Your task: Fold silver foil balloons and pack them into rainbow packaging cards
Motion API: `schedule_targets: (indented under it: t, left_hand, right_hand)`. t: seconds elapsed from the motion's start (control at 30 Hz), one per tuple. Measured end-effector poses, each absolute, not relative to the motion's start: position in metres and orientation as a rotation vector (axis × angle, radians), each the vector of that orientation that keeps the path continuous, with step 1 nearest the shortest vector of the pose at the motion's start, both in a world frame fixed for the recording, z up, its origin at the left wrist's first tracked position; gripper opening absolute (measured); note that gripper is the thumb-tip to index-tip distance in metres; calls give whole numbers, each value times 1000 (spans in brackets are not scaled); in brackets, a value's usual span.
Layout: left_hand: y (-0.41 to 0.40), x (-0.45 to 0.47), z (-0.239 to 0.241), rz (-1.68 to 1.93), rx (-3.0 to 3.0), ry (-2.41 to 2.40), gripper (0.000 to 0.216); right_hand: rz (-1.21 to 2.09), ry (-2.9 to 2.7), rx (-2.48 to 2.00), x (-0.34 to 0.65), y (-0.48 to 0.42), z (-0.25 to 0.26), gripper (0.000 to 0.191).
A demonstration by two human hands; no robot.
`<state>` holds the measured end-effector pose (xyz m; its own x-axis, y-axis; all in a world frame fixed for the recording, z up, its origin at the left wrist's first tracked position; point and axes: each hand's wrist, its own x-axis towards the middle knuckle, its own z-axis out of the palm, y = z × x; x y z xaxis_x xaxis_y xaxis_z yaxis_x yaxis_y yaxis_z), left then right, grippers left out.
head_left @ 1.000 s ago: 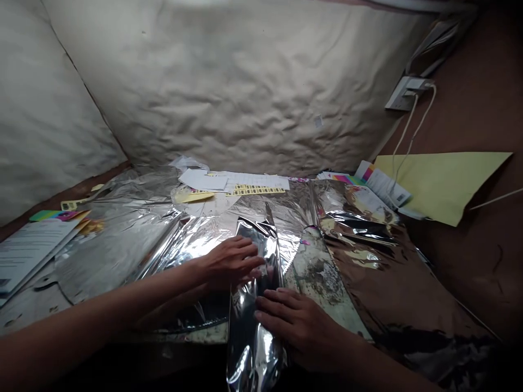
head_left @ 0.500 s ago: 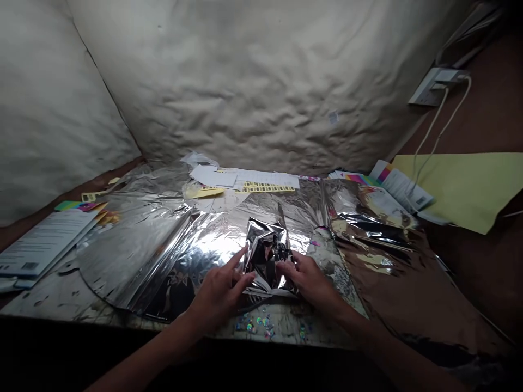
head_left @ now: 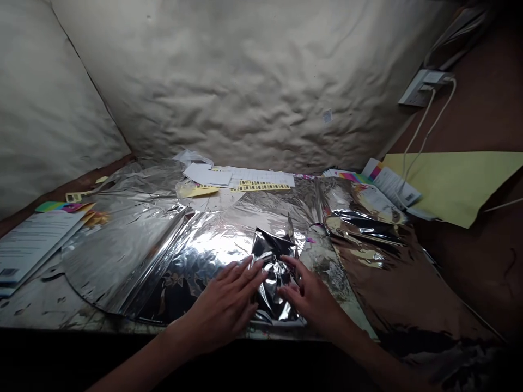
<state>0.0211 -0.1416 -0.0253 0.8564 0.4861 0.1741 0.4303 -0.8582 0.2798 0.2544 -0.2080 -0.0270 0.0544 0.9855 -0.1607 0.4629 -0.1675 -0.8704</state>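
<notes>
A folded piece of shiny silver foil lies near the front edge of the table, its surface creased. Flat across its left side rests my left hand, the fingers stretched out and holding nothing. My right hand touches the right side of the same foil, with thumb and forefinger spread apart on top of it. Beneath and to the left spreads a large flat silver foil sheet with a rounded edge.
Brownish reflective foil covers the table's right side. Printed cards lie at left. White papers and yellow label strips sit along the back. Yellow paper and a wall socket with cables are at right.
The folded foil has shifted nearer the table's front edge, covering the glittery bits there. My left hand has flattened onto it, and my right fingers have spread apart.
</notes>
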Motion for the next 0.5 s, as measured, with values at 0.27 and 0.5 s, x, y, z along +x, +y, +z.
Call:
schedule_targets:
  t: [0.27,0.5]
  left_hand:
    - [-137,10,-17,99,2736,487,99]
    - [-105,18,-2,160,2642,366,100]
  right_hand:
    - [296,-2504,-1307,296,-248,-20,98]
    - [701,-2422,-1190,307,-212,-13,78]
